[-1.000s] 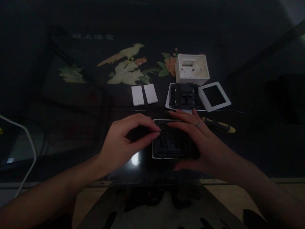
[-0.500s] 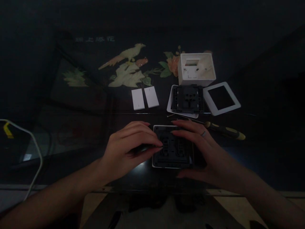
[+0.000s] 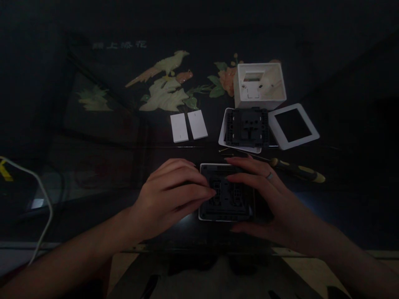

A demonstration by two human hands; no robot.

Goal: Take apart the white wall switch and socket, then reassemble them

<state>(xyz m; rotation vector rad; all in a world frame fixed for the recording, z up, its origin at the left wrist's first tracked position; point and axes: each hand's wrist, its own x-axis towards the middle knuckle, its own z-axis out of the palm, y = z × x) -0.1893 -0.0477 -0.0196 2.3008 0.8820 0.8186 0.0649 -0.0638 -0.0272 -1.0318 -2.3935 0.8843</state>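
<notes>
A wall switch (image 3: 226, 207) with a black inner body and a thin white rim lies flat on the dark table in front of me. My left hand (image 3: 177, 195) reaches over its left side, thumb and fingertips pinched together at the left slotted part. Whatever sits between those fingertips is too small and dark to make out. From the right, my right hand (image 3: 268, 193) spans the switch, fingers over its upper right part and thumb by its lower right edge. Two white rocker plates (image 3: 179, 128) lie side by side beyond my left hand.
Beyond my right hand are a screwdriver (image 3: 297, 170), small screws (image 3: 223, 149), a black switch module (image 3: 249, 126) on a white plate, a white frame (image 3: 294, 126) and a white box (image 3: 260, 85). A white cable (image 3: 46, 199) runs at the left.
My left fingertips have shifted slightly right and closed further over the slotted part. My right hand keeps its place on the switch. The whole view has shifted slightly.
</notes>
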